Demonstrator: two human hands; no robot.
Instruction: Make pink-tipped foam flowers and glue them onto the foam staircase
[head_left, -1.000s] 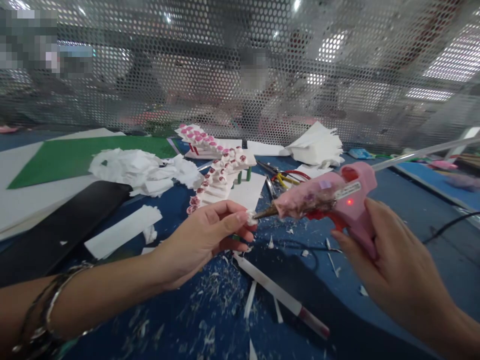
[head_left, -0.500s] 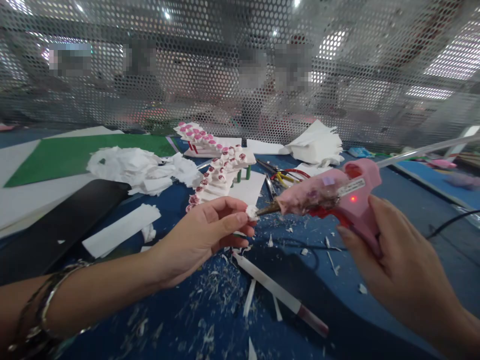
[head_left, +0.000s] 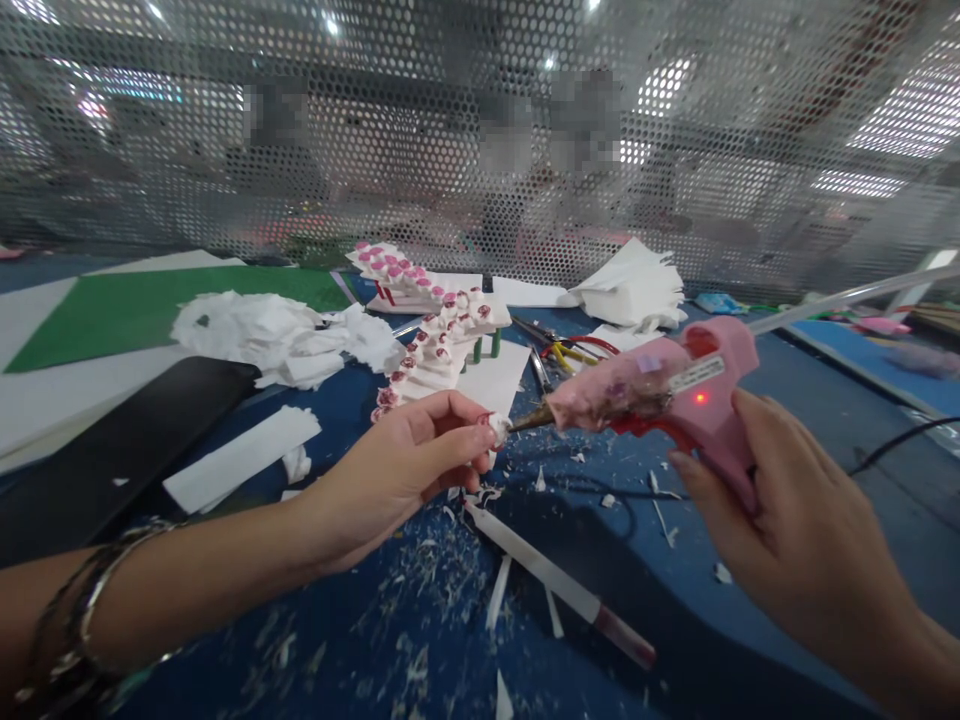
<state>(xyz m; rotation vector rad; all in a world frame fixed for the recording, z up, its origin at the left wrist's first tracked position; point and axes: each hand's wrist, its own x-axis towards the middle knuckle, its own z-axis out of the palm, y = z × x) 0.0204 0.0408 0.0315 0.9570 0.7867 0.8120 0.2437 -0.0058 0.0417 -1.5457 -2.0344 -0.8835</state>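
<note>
Between thumb and fingertips, my left hand [head_left: 409,470] pinches a small white paper piece [head_left: 499,428] with a reddish edge. My right hand [head_left: 810,540] is wrapped round the handle of a pink glue gun [head_left: 675,390], whose red light glows. The gun's dark nozzle points left, its tip at the paper piece. Behind my left hand is a white stepped model [head_left: 442,345] lined with pink and dark red rolled pieces, with green posts under it. A white strip with a dark red end [head_left: 555,580] lies below the nozzle.
Crumpled white paper [head_left: 262,335], a green sheet [head_left: 165,300] and a black case-like object [head_left: 135,440] lie left. Pliers with yellow and red handles [head_left: 570,352] and stacked white paper [head_left: 634,285] are behind. Paper scraps litter the blue table; a perforated metal screen [head_left: 420,130] stands beyond.
The glue gun and my right hand have shifted slightly left. My left fingers have turned a little, and the pinched piece now shows its reddish edge.
</note>
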